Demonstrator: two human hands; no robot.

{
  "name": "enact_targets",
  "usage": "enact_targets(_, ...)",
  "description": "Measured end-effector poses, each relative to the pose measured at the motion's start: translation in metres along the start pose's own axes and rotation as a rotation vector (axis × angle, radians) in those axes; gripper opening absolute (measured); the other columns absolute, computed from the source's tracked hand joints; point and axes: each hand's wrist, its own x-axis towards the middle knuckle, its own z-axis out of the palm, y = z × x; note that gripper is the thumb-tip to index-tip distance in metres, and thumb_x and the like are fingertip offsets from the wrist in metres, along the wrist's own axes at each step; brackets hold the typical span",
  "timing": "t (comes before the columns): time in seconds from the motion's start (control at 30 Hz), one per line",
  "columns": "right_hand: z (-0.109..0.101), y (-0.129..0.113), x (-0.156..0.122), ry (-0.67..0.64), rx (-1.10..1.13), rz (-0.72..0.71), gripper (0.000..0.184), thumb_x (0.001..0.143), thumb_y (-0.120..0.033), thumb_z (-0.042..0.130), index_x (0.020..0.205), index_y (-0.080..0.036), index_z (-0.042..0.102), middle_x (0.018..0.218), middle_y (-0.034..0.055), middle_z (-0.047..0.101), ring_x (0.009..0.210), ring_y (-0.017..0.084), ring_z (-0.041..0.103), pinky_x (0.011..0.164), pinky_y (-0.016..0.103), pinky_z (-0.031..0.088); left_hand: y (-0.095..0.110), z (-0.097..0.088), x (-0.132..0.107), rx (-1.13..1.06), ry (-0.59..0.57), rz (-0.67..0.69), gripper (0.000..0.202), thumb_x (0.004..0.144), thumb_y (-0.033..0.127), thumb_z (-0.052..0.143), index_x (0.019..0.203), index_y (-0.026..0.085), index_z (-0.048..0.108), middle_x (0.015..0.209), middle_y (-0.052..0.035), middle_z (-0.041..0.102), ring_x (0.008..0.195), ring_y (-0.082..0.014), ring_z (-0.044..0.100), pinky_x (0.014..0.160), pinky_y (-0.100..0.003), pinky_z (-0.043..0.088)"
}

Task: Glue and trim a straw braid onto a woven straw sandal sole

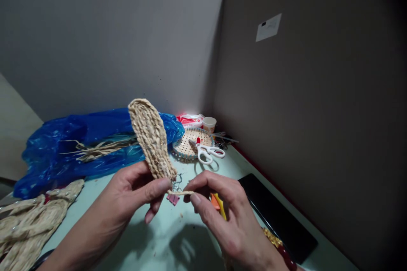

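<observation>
My left hand point(135, 190) grips the lower end of a sole-shaped piece of braided straw point(149, 137), thumb in front. The piece stands tilted up to the left, its rounded end at the top. From its lower end a thin straw cord point(179, 193) runs sideways to my right hand point(224, 209), which pinches it between thumb and forefinger. Just below the cord lies a pink clip point(173, 199), with tangled dark thread point(178, 184) near it. Behind my right fingers an orange and yellow object point(216, 203) is partly hidden.
A blue plastic bag point(104, 120) holds loose straw strips point(101, 149). White-handled scissors point(206, 152) rest against a round woven tray point(184, 146) near a paper cup point(209, 124). A black flat slab point(280, 220) lies right, finished-looking straw pieces point(41, 220) left. Walls rise behind and right.
</observation>
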Motion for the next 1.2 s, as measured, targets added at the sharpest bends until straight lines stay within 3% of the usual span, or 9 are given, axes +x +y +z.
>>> enact_targets(0.13,0.0,0.0,0.002,-0.005,0.027,0.003,0.018,0.088,-0.023,0.062,0.072,-0.018,0.068,0.065,-0.0028,0.062,0.061,0.011,0.054,0.06,0.024,0.041,0.002,0.003,0.001,-0.046,-0.006,-0.013,0.013,0.076,0.03,0.077,0.067,0.02,0.074,0.057,0.0015,0.061,0.051,-0.0117,0.052,0.049,-0.019,0.047)
enact_targets(0.3,0.003,0.002,0.003,-0.041,0.021,0.013,0.018,0.093,-0.027,0.062,0.083,-0.02,0.075,0.08,0.0021,0.071,0.076,0.017,0.062,0.075,0.029,0.045,-0.007,0.004,0.002,-0.074,0.034,-0.026,0.013,0.081,0.036,0.074,0.083,0.023,0.078,0.057,0.0017,0.065,0.057,-0.0141,0.058,0.062,-0.023,0.05)
enact_targets(0.37,0.005,0.001,0.003,-0.045,0.035,0.003,0.02,0.094,-0.029,0.061,0.084,-0.02,0.076,0.084,0.0034,0.073,0.083,0.018,0.063,0.078,0.03,0.045,-0.009,0.005,0.002,-0.07,0.03,-0.007,0.014,0.081,0.038,0.073,0.081,0.025,0.078,0.058,0.0019,0.065,0.06,-0.0153,0.06,0.065,-0.024,0.05)
enact_targets(0.47,0.008,0.003,0.003,0.027,0.051,-0.013,0.017,0.091,-0.028,0.067,0.079,-0.019,0.075,0.08,0.0021,0.072,0.08,0.018,0.063,0.075,0.029,0.045,-0.01,0.006,-0.002,-0.065,-0.011,0.018,0.013,0.08,0.036,0.074,0.074,0.025,0.075,0.058,0.0025,0.065,0.061,-0.0163,0.06,0.065,-0.025,0.049)
enact_targets(0.63,0.011,0.011,0.004,0.114,0.063,-0.027,0.008,0.085,-0.014,0.069,0.079,-0.018,0.071,0.08,0.0011,0.069,0.08,0.016,0.062,0.075,0.028,0.045,-0.009,0.009,-0.002,-0.009,-0.015,-0.01,0.01,0.078,0.031,0.074,0.07,0.025,0.074,0.063,0.0019,0.067,0.066,-0.0183,0.061,0.069,-0.026,0.05)
enact_targets(0.73,0.01,0.012,0.005,0.154,0.112,0.007,0.01,0.082,-0.01,0.069,0.076,-0.019,0.069,0.077,-0.0008,0.067,0.078,0.015,0.061,0.074,0.027,0.045,-0.01,0.012,0.001,0.041,-0.012,0.004,0.02,0.079,0.032,0.073,0.061,0.024,0.069,0.07,0.001,0.067,0.075,-0.0193,0.061,0.076,-0.025,0.048)
enact_targets(0.87,0.007,0.009,0.008,0.146,0.235,0.087,0.011,0.083,-0.012,0.066,0.073,-0.018,0.065,0.074,-0.0016,0.064,0.071,0.014,0.058,0.069,0.026,0.044,-0.014,0.013,0.004,0.075,-0.012,0.022,0.019,0.08,0.033,0.073,0.064,0.024,0.07,0.084,0.0,0.067,0.085,-0.0201,0.06,0.08,-0.024,0.046)
enact_targets(1.03,0.006,0.008,0.008,0.126,0.401,0.187,0.009,0.083,-0.021,0.066,0.079,-0.018,0.059,0.075,-0.0022,0.059,0.069,0.013,0.056,0.065,0.026,0.045,-0.013,0.017,-0.001,-0.194,0.043,-0.059,0.006,0.076,0.028,0.078,0.077,0.025,0.073,0.083,0.0009,0.066,0.076,-0.0179,0.061,0.074,-0.026,0.051)
enact_targets(1.2,0.004,0.007,0.007,0.144,0.359,0.135,0.01,0.081,-0.019,0.066,0.081,-0.019,0.056,0.079,-0.0008,0.058,0.077,0.015,0.054,0.07,0.028,0.045,-0.006,0.017,-0.007,-0.395,-0.002,-0.133,0.018,0.072,0.037,0.081,0.081,0.022,0.077,0.09,-0.0031,0.068,0.073,-0.0188,0.064,0.072,-0.029,0.056)
